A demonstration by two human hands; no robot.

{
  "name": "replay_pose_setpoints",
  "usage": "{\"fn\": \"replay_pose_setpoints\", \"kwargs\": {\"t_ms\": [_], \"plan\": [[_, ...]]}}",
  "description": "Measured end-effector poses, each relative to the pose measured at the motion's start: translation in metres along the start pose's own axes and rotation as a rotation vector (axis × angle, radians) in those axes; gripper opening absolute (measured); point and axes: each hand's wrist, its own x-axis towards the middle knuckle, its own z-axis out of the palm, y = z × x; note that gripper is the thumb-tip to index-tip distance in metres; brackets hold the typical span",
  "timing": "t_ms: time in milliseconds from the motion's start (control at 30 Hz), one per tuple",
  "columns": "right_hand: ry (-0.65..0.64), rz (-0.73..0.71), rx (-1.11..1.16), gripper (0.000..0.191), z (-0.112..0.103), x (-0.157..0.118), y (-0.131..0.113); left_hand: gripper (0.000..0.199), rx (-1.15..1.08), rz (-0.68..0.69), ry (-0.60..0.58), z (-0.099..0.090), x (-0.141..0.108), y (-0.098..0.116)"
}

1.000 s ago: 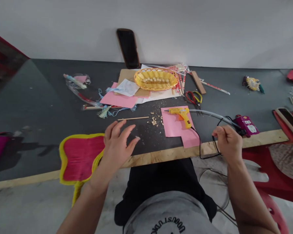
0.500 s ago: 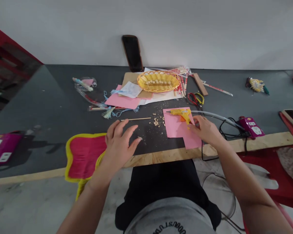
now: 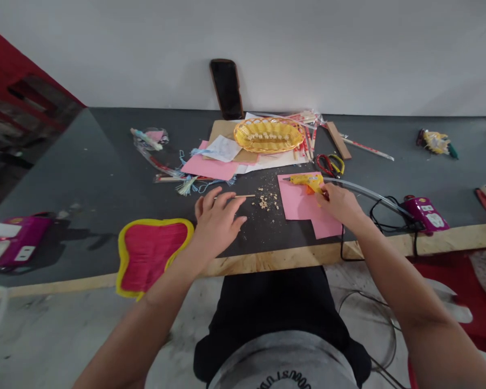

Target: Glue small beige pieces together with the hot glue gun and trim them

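My right hand is closed round the handle of a yellow glue gun, which lies over pink paper with its nozzle to the left. My left hand rests low over the dark table, palm down, fingers apart and slightly bent. Its fingertips are beside a thin wooden stick, partly hidden by the fingers. Small wooden bits are scattered between the stick and the pink paper.
A yellow basket sits on papers at the back, with a phone leaning on the wall. Red-and-yellow scissors lie behind the glue gun. A pink fan-like piece lies front left; a purple power socket stands right.
My left hand has moved right and slightly up, over the left part of the stick. My right hand's fingers have closed further round the glue gun's handle. The view has shifted slightly.
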Motion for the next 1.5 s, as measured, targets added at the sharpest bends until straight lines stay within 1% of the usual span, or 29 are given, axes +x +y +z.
{"fn": "replay_pose_setpoints", "kwargs": {"t_ms": [67,167,300,367,433,467,600,667,733,800,867,933,1033,1100,1167,1267,1333,1400,1433,1500], "plan": [[0.029,-0.008,-0.037,0.032,-0.005,-0.006,-0.002,0.037,0.005,-0.016,-0.010,0.002,0.015,0.005],[0.170,-0.110,-0.023,0.033,-0.013,-0.021,-0.010,0.033,-0.010,-0.007,-0.025,0.008,0.035,0.010],[0.285,-0.299,0.184,0.040,-0.016,-0.038,-0.031,0.029,-0.013,0.021,-0.050,0.019,0.051,0.014],[0.315,-0.376,0.299,0.029,-0.012,-0.040,-0.042,0.028,-0.001,0.013,-0.076,0.023,0.056,0.015],[0.331,-0.415,0.351,0.017,-0.007,-0.040,-0.051,0.027,0.007,0.012,-0.092,0.025,0.060,0.015],[0.333,-0.427,0.356,0.015,-0.005,-0.040,-0.054,0.025,0.010,0.020,-0.097,0.027,0.062,0.016],[0.310,-0.492,0.356,0.016,0.001,-0.043,-0.058,0.017,0.026,0.080,-0.106,0.035,0.069,0.015],[0.300,-0.522,0.362,0.016,0.001,-0.046,-0.057,0.017,0.023,0.103,-0.111,0.038,0.072,0.014],[0.296,-0.534,0.370,0.017,0.001,-0.049,-0.053,0.018,0.008,0.119,-0.111,0.038,0.074,0.013],[0.290,-0.527,0.390,0.018,0.000,-0.051,-0.049,0.018,-0.033,0.116,-0.091,0.031,0.074,0.013],[0.272,-0.527,0.411,0.019,-0.002,-0.051,-0.044,0.014,-0.133,0.069,-0.054,0.019,0.073,0.012],[0.249,-0.537,0.399,0.019,-0.007,-0.049,-0.038,0.013,-0.300,0.032,-0.032,0.006,0.070,0.013],[0.266,-0.508,0.341,0.022,-0.017,-0.045,-0.030,0.012,-0.598,-0.102,0.027,-0.006,0.061,0.015],[0.298,-0.454,0.339,0.023,-0.025,-0.043,-0.025,0.018,-0.776,-0.148,0.026,-0.006,0.054,0.018],[0.336,-0.397,0.352,0.021,-0.031,-0.042,-0.018,0.022,-0.905,-0.184,0.003,-0.003,0.047,0.022],[0.392,-0.327,0.337,0.020,-0.036,-0.037,-0.003,0.018,-1.007,-0.229,-0.026,0.002,0.037,0.024],[0.400,-0.282,0.339,0.021,-0.036,-0.030,0.011,0.015,-1.049,-0.244,-0.019,0.005,0.033,0.022],[0.384,-0.212,0.346,0.018,-0.033,-0.021,0.025,0.013,-1.099,-0.273,0.017,0.007,0.032,0.019],[0.343,-0.178,0.319,0.018,-0.031,-0.016,0.031,0.013,-1.138,-0.286,0.038,0.008,0.033,0.017],[0.213,-0.104,0.253,0.018,-0.024,-0.007,0.038,0.014,-1.236,-0.300,0.072,0.009,0.036,0.015]]}}
